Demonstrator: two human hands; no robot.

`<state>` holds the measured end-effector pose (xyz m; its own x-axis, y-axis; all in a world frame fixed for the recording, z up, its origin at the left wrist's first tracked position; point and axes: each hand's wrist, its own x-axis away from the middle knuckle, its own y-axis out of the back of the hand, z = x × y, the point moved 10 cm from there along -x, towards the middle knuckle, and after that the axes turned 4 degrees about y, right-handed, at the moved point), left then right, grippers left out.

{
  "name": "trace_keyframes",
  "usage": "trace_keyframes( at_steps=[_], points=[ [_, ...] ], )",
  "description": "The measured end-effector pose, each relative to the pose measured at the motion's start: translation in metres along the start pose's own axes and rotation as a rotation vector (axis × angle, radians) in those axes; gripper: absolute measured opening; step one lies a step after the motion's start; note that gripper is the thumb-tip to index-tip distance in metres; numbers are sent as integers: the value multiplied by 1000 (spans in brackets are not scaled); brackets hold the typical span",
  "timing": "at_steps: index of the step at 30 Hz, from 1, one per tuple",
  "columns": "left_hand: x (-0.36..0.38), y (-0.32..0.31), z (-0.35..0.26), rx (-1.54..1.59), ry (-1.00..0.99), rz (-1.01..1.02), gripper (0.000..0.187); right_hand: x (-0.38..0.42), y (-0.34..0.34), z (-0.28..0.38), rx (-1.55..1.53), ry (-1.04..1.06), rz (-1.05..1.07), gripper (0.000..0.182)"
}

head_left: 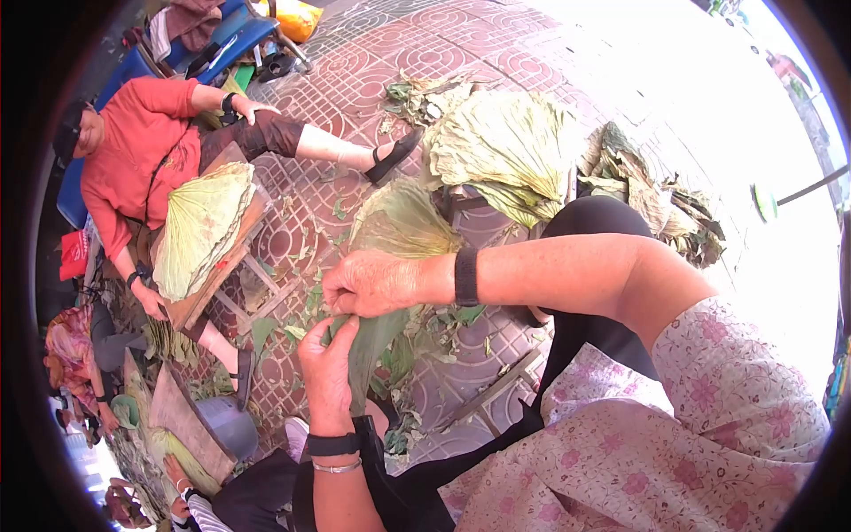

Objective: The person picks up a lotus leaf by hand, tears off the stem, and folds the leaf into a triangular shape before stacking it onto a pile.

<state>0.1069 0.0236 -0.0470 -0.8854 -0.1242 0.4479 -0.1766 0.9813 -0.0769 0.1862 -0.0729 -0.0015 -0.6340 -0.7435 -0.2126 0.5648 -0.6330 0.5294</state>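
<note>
My left hand [326,363] reaches up from the bottom of the head view, with a black band and a bracelet at the wrist. Its thumb and fingers pinch the edge of a green leaf [374,348], which hangs down toward my lap. Just above it, my right hand [377,282] is closed, fingertips together at the top edge of the same leaf; its exact hold is partly hidden. Behind my right hand lies a folded, fan-shaped pale green leaf [403,220]. Beyond that rests a large stack of dried, folded leaves [501,142].
A person in a red top [142,146] sits opposite, with folded leaves [206,229] on a wooden board. Crumpled brown leaves [651,191] lie at the right. Leaf scraps litter the patterned paving [355,75]. A grey bucket [229,424] and more people are at lower left.
</note>
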Motion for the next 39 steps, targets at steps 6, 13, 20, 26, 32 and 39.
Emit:
trace_keyframes(
  at_steps=[6, 13, 20, 26, 32, 39],
  points=[
    [-1, 9, -6, 69, -65, -72, 23, -2, 9, -12, -68, -118, -14, 22],
    [-2, 27, -21, 117, -184, -157, 17, -6, 6, -13, -26, -80, 162, 26],
    [4, 45, -36, 147, -252, -298, 21, -7, 24, -21, -65, -89, 200, 21],
    [3, 73, -42, 242, -275, -329, 23, -8, 32, -30, -41, -121, 209, 20],
    [-4, 101, -40, 307, -235, -331, 29, -6, 38, -45, -88, -203, 211, 19],
    [-6, 92, -37, 431, -99, -260, 44, -2, 42, -57, -21, -193, 86, 24]
  ],
)
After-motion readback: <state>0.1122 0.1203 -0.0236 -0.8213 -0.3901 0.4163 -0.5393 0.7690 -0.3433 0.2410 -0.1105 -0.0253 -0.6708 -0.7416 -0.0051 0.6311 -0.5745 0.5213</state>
